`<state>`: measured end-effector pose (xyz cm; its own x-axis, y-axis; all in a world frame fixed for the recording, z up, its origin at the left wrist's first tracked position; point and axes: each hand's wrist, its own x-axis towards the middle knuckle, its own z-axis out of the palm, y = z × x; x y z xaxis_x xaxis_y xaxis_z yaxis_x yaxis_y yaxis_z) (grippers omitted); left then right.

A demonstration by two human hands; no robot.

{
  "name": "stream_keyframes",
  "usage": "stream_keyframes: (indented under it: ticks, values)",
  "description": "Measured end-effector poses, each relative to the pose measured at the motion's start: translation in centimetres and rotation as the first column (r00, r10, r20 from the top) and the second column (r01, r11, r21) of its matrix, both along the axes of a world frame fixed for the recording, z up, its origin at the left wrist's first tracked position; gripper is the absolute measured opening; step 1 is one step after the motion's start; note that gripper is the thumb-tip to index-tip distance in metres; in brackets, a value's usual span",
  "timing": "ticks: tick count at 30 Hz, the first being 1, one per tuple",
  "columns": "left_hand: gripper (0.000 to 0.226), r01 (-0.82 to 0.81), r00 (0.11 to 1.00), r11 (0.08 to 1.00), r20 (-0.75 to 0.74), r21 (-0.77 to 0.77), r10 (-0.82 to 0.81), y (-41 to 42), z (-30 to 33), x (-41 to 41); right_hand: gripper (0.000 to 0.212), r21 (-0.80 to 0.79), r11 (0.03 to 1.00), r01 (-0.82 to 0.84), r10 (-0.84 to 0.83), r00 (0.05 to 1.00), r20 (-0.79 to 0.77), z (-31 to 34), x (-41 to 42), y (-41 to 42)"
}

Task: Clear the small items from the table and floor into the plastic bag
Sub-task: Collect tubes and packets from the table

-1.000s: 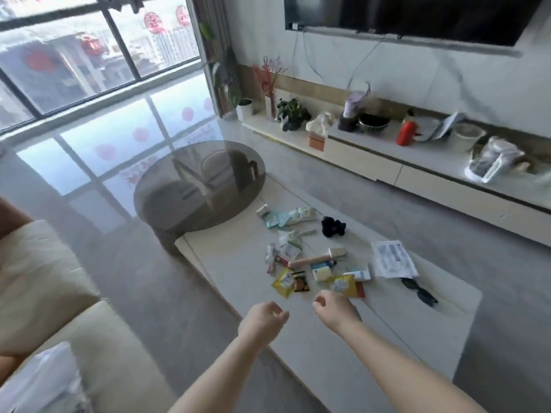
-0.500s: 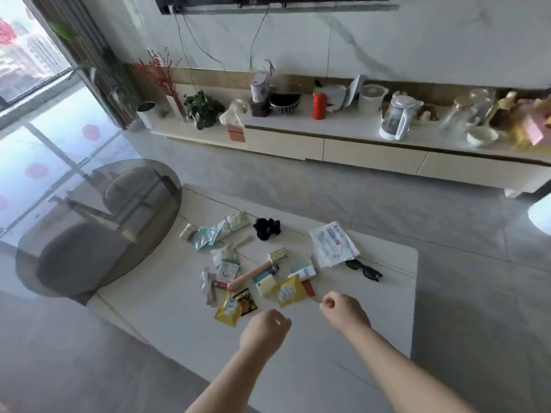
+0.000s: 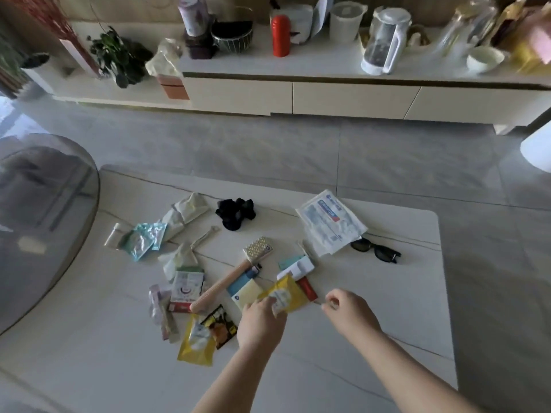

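The left hand (image 3: 261, 321) pinches a yellow sachet (image 3: 284, 295); just right of the sachet, the right hand (image 3: 348, 312) hovers, fingers curled, empty.

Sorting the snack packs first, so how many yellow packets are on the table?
2. One yellow packet lies under the left hand, beside the red tube. The other yellow packet lies near the table's front edge. More may hide beneath the pile.

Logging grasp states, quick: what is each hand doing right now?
Left hand: fingers on the yellow foil sachet; whether it grips cannot be told.
Right hand: fingers curled, pinching something too small to identify.
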<state>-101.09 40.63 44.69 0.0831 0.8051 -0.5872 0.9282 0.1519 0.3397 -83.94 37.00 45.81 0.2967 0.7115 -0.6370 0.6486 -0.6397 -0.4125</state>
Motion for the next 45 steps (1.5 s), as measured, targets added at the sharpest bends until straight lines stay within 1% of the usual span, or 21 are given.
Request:
stream_keyframes:
  ticks: [4, 8, 11, 14, 16, 19, 22, 24, 26, 28, 29, 31, 33, 36, 40, 42, 44, 45]
  values:
    - [0.046, 0.021, 1.0, 0.999, 0.008, 0.026, -0.021, 2.3, -5.7, 0.3, 0.028, -0.006, 1.0, 0.018, -0.018, 1.0, -0.003, -5.8, -0.3, 1.5]
    - [0.047, 0.045, 0.999, 0.997, 0.006, 0.07, -0.046, 3.1, -9.5, 0.7, 0.029, -0.021, 1.0, 0.016, -0.015, 0.999, 0.029, -9.9, -0.6, 2.8]
    - [0.053, 0.145, 0.988, 0.98, -0.07, 0.136, -0.137, 3.6, -11.4, 1.0, 0.027, 0.003, 0.999, 0.038, -0.038, 0.998, 0.044, -12.4, -0.9, 3.8]
    - [0.06, 0.229, 0.966, 0.958, -0.163, 0.174, -0.201, 3.9, -13.0, 1.1, 0.029, 0.029, 0.997, 0.069, -0.07, 0.997, 0.041, -14.4, -1.4, 4.8]
    - [0.061, 0.234, 0.962, 0.955, -0.187, 0.182, -0.199, 4.0, -13.8, 1.1, 0.027, 0.056, 0.995, 0.088, -0.091, 0.994, 0.059, -15.5, -1.8, 5.2]
    - [0.053, 0.226, 0.962, 0.953, -0.201, 0.202, -0.185, 3.8, -14.6, 1.1, 0.023, 0.109, 0.99, 0.093, -0.103, 0.991, 0.09, -16.9, -2.3, 5.4]
    - [0.042, 0.191, 0.971, 0.961, -0.184, 0.198, -0.155, 3.4, -14.6, 1.1, 0.022, 0.082, 0.99, 0.116, -0.125, 0.986, 0.11, -17.2, -2.2, 5.2]
    - [0.036, 0.127, 0.983, 0.977, -0.15, 0.174, -0.101, 3.3, -14.4, 1.0, 0.017, 0.041, 0.988, 0.149, -0.153, 0.984, 0.095, -16.7, -1.7, 5.0]
    - [0.033, 0.05, 0.995, 0.987, -0.098, 0.15, -0.036, 3.4, -13.9, 0.9, 0.013, -0.022, 0.977, 0.212, -0.212, 0.977, 0.022, -16.0, -0.7, 4.5]
    - [0.032, 0.007, 0.999, 0.99, -0.038, 0.141, -0.002, 3.6, -13.5, 1.0, 0.008, -0.083, 0.951, 0.298, -0.304, 0.95, -0.068, -15.3, 0.5, 3.9]
    - [0.032, 0.0, 1.0, 0.989, -0.007, 0.145, 0.001, 3.8, -13.3, 1.2, 0.006, -0.097, 0.933, 0.346, -0.355, 0.929, -0.106, -15.0, 1.0, 3.7]
    - [0.033, -0.008, 0.998, 0.985, 0.056, 0.172, -0.001, 4.3, -13.0, 1.7, 0.011, -0.1, 0.889, 0.447, -0.458, 0.871, -0.177, -14.5, 2.2, 3.4]
    - [0.035, 0.008, 0.996, 0.981, 0.087, 0.193, -0.025, 5.1, -12.9, 2.6, 0.013, -0.097, 0.853, 0.512, -0.519, 0.818, -0.247, -14.1, 3.2, 3.5]
    - [0.036, 0.056, 0.996, 0.984, 0.066, 0.167, -0.067, 6.5, -13.4, 4.6, 0.016, -0.058, 0.853, 0.519, -0.511, 0.806, -0.298, -14.1, 4.3, 3.9]
    - [0.043, 0.114, 0.992, 0.986, -0.073, 0.121, -0.106, 7.0, -14.5, 6.4, 0.021, -0.006, 0.872, 0.489, -0.465, 0.826, -0.319, -14.6, 4.8, 4.1]
    - [0.048, 0.076, 0.99, 0.99, -0.128, 0.116, -0.061, 6.7, -14.8, 6.5, 0.017, 0.003, 0.892, 0.452, -0.429, 0.848, -0.311, -14.7, 4.8, 4.2]
    - [0.056, -0.03, 0.994, 0.998, -0.105, 0.061, 0.036, 6.4, -14.9, 6.1, 0.008, 0.01, 0.905, 0.424, -0.405, 0.87, -0.282, -14.8, 4.7, 4.5]
    - [0.059, -0.069, 0.994, 0.997, -0.081, 0.026, 0.071, 6.3, -15.0, 5.8, 0.007, 0.017, 0.914, 0.405, -0.388, 0.887, -0.249, -14.8, 4.6, 4.8]
